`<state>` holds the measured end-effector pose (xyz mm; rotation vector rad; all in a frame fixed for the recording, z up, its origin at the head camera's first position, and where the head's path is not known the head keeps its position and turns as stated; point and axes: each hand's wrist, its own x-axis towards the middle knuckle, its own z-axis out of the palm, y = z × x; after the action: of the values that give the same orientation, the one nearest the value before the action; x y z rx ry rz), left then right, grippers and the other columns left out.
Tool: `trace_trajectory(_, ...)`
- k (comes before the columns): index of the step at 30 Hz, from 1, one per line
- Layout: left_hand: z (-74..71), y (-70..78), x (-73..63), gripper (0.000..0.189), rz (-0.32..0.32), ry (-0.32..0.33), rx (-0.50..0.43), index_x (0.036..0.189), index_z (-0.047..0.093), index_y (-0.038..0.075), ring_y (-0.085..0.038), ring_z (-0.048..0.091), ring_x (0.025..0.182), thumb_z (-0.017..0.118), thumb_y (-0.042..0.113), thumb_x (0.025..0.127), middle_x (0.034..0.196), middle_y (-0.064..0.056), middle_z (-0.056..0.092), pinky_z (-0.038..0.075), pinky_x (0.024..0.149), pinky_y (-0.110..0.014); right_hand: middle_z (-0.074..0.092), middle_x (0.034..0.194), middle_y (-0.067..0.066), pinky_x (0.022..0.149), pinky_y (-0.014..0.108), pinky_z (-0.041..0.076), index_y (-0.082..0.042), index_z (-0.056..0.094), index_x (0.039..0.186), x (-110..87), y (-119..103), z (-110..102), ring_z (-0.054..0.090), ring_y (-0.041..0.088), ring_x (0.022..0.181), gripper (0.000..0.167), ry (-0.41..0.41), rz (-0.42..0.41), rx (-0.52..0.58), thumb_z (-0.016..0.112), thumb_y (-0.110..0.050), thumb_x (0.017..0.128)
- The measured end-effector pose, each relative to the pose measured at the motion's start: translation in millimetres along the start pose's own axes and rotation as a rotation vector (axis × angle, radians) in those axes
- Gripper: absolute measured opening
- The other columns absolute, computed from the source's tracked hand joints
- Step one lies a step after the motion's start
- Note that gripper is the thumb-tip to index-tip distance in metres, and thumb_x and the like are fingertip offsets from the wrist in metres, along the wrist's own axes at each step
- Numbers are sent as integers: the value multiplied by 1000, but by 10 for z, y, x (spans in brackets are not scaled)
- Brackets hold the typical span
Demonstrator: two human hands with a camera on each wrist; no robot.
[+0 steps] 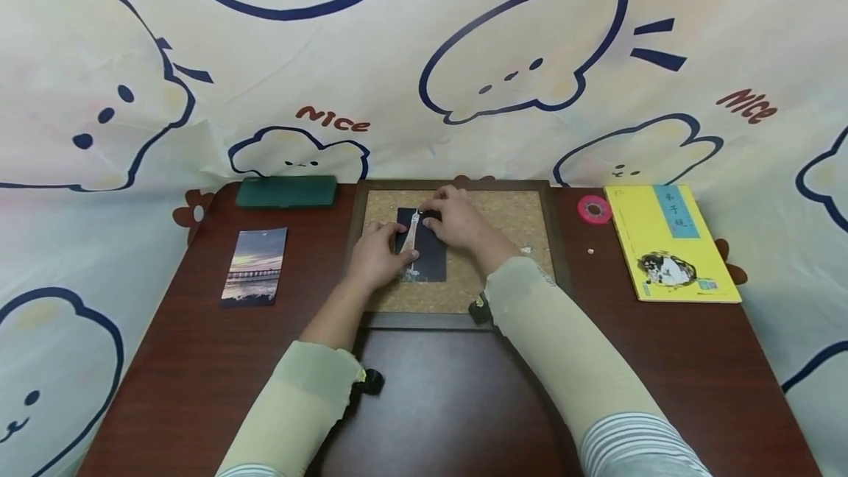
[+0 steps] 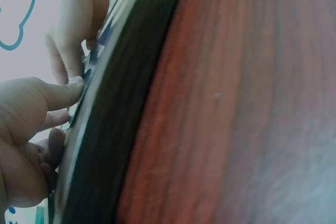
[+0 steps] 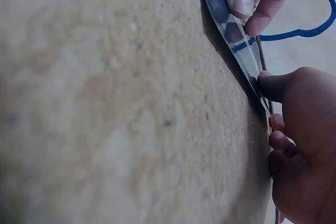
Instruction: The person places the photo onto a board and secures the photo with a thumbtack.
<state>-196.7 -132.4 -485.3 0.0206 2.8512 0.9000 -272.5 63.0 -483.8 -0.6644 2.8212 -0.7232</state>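
A dark glossy postcard [image 1: 433, 262] with a pale tower on it lies over a cork board [image 1: 503, 278] in a brown frame. My left hand [image 1: 376, 256] holds its left side, thumb on the picture and index finger at the edge. My right hand [image 1: 457, 221] pinches its upper right corner between thumb and index finger. In the right wrist view the postcard [image 3: 231, 32] bows up from the cork, a shadow under its near edge. The right thumb [image 3: 273, 83] presses on its far end. In the left wrist view the left hand [image 2: 26, 135] partly hides the postcard.
A sunset postcard [image 1: 254, 269] lies left on the brown table [image 1: 165, 389], below a green case [image 1: 286, 191]. To the board's right are a pink round object [image 1: 594, 210], a small pale bit [image 1: 590, 251] and a yellow book [image 1: 676, 245]. A patterned cloth [image 1: 397, 87] hangs behind.
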Motion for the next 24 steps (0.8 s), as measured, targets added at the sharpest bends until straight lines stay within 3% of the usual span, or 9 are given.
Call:
trace_trajectory(7,-48,-66,-70,54,73,44,-72,139,64,12,-29,57,112,79,35,92,127,-11,59,47,98,-50,44,155,12,116,51,35,-18,60,147,-199,132,5,43,34,142,44,73,-7,140,65,-27,103)
trace_trajectory(15,-53,-176,-155,48,151,106,-170,132,67,12,-23,57,94,83,28,90,116,-6,61,49,80,-40,43,157,14,116,55,35,-13,58,147,-429,185,-62,45,38,141,50,115,-26,210,69,-26,100)
trace_trajectory(24,-166,-216,-263,51,191,91,-233,137,65,12,-23,61,93,83,19,90,119,-7,60,52,79,-40,42,159,12,116,56,35,-14,56,148,-715,293,-200,46,37,141,51,118,0,240,69,-27,100)
